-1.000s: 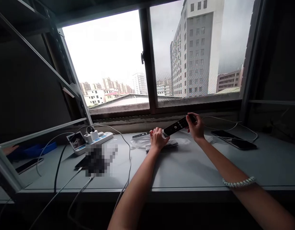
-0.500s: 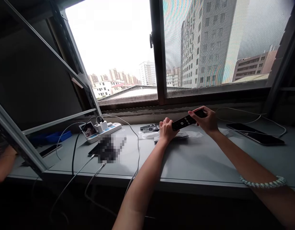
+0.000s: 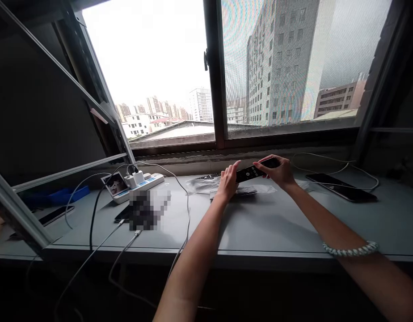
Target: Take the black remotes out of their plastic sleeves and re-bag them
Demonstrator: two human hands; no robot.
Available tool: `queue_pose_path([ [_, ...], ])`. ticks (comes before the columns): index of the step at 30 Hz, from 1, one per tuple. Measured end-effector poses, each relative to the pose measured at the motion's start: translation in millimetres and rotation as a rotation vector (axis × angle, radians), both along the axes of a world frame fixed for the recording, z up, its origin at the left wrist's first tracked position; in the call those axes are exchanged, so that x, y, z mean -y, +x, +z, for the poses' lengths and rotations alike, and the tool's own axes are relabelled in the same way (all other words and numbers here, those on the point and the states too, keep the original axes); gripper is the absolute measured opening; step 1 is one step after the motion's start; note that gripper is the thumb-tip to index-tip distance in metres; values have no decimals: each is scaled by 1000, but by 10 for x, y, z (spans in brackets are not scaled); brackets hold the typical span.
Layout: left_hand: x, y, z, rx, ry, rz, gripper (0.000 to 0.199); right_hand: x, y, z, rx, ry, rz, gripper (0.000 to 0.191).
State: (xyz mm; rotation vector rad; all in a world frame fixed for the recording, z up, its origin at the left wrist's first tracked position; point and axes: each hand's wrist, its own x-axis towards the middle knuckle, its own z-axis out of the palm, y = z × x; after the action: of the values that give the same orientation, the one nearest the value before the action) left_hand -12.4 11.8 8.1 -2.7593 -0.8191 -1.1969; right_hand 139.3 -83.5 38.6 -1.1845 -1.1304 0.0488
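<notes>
A black remote control (image 3: pixel 248 174) with pale buttons is held tilted above the table, its right end higher. My right hand (image 3: pixel 276 171) grips its right end between thumb and fingers. At the lower left end, my left hand (image 3: pixel 228 180) has its fingers closed round the remote, with the thumb raised. Behind my left hand lies a second remote (image 3: pixel 211 176), partly covered by a clear plastic bag (image 3: pixel 200 185). Another wrapped item (image 3: pixel 246 190) lies on the table just below the held remote.
On the grey table (image 3: pixel 276 228), a large black phone (image 3: pixel 342 187) lies at the right. A white power strip (image 3: pixel 149 181), a photo (image 3: pixel 115 184) and cables are at the left. A metal rack post (image 3: pixel 22 205) stands further left, near another phone (image 3: pixel 57 215).
The camera view has shifted, moving the scene slightly left. Plastic now covers more of the second remote. My left thumb is raised; both hands still hold the black remote.
</notes>
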Motion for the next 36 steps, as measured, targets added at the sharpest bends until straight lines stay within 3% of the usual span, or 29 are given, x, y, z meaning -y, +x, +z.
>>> queue_pose_path([
  [5,45,16,11,21,13,-21,84,10,-47,23,60,16,-3,38],
  [14,115,28,61,-92,10,67,89,59,-67,61,160,7,-38,33],
  [17,92,17,70,11,17,84,79,62,-23,78,122,20,-39,32],
  [22,62,0,93,194,-1,277,49,28,79,84,-41,72,-53,34],
  [29,26,10,67,62,-55,347,14,10,89,61,-26,74,-75,34],
  [36,18,-10,52,-92,71,280,13,24,32,58,37,53,-87,35],
])
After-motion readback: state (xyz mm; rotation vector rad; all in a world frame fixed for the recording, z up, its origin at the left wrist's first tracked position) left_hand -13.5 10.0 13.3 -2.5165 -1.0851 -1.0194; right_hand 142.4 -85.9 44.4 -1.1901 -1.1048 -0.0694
